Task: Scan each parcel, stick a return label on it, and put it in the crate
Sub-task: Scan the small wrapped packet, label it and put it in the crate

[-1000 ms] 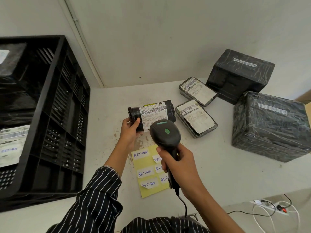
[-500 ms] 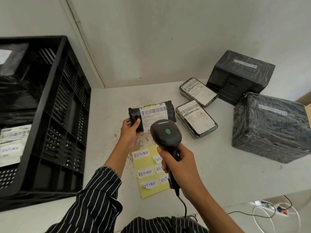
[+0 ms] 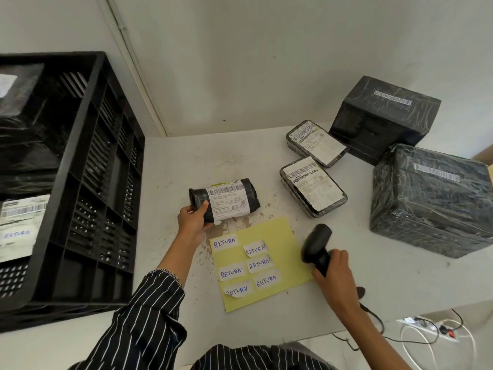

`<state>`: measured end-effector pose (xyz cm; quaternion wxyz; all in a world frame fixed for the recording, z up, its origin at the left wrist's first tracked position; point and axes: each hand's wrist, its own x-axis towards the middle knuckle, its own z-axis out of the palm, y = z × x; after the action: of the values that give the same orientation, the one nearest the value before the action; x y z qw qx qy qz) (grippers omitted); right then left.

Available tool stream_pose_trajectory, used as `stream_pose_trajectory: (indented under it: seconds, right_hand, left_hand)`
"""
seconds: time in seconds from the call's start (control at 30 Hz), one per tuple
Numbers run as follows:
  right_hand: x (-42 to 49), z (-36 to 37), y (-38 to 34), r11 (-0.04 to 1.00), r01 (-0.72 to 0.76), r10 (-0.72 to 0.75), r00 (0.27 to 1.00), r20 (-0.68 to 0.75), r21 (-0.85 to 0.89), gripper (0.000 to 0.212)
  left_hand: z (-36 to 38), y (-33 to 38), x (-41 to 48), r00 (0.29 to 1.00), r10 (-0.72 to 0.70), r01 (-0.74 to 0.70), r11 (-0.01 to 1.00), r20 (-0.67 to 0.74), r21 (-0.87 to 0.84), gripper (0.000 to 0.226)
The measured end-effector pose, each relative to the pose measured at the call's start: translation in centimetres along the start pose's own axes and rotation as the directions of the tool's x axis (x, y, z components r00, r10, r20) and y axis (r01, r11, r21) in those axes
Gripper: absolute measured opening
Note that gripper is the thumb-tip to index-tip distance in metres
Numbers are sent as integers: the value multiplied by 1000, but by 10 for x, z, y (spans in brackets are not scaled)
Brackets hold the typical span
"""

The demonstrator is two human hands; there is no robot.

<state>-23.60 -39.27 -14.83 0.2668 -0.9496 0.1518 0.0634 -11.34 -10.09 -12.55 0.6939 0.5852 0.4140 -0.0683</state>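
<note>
Fingers of left hand [image 3: 192, 221] around parcel [image 3: 230, 201], right hand [image 3: 337, 276] around scanner [image 3: 316, 241].

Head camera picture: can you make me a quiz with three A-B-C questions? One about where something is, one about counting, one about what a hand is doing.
1. Where is the black crate? A) left side B) right side C) middle
2. How many RETURN stickers are on the yellow sheet? A) three B) six C) ten
3. What is the left hand doing? A) holding the rolled parcel B) waving in the air C) peeling a sticker
Answers: 1 A, it fills the picture's left side; 2 B, six white stickers show; 3 A, its fingers wrap the parcel's end.
</note>
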Motion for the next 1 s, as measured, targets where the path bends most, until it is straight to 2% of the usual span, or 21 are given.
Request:
stream_pose_trajectory:
  seconds: [0.1, 0.17, 0.23, 0.33, 0.37, 0.43, 0.5, 0.57, 0.67, 0.77, 0.83, 0.93, 1.0]
  right_hand:
    - [5, 5, 21, 996, -17, 12, 998, -62, -91, 28]
    - [8, 7, 24, 988, -18, 6, 997, -79, -153, 33]
    - [7, 8, 22, 974, -48, 25, 994, -104, -223, 47]
    - [1, 3, 5, 978, -143, 108, 970, -217, -152, 80]
    - [-1, 1, -3, 986, -111, 73, 959, -274, -125, 79]
    - [-3, 2, -21, 986, 98, -138, 936, -324, -137, 55]
    - [-2, 11, -40, 928, 348, -370, 902, -223, -132, 30]
    - [2, 22, -61, 870, 493, -493, 869, -27, -31, 19]
    - [9, 46, -87, 822, 569, -558, 812, 173, -19, 12]
    - [15, 66, -100, 778, 595, -550, 801, 237, -204, 28]
    - [17, 70, -105, 770, 548, -498, 836, 229, -326, 38]
    - [21, 79, -105, 787, 511, -483, 859, 171, -345, 35]
    - [24, 79, -105, 820, 495, -454, 868, 198, -288, 24]
  left_hand:
    - [-6, -5, 1, 999, 13, -11, 998, -31, 66, 46]
    - [-9, -6, -2, 991, 111, -84, 946, -72, 314, 49]
    - [-10, -7, -8, 973, 213, -134, 832, -87, 538, 56]
    - [-13, -12, -20, 923, 374, -231, 720, -86, 654, 60]
    - [-14, -17, -23, 877, 479, -321, 655, -47, 684, 54]
    - [-16, -32, -33, 747, 654, -522, 473, 114, 710, 36]
    - [-19, -50, -44, 635, 710, -664, 301, 304, 685, 23]
    - [-21, -69, -55, 594, 659, -714, 168, 461, 680, 22]
    - [-23, -92, -65, 676, 469, -680, 100, 568, 727, 39]
    - [-27, -104, -66, 753, 295, -609, -25, 588, 793, 51]
    - [-30, -107, -67, 773, 238, -585, -90, 588, 806, 53]
    - [-31, -108, -69, 780, 222, -582, -85, 585, 809, 55]
    - [-31, -107, -69, 788, 202, -570, -115, 581, 814, 56]
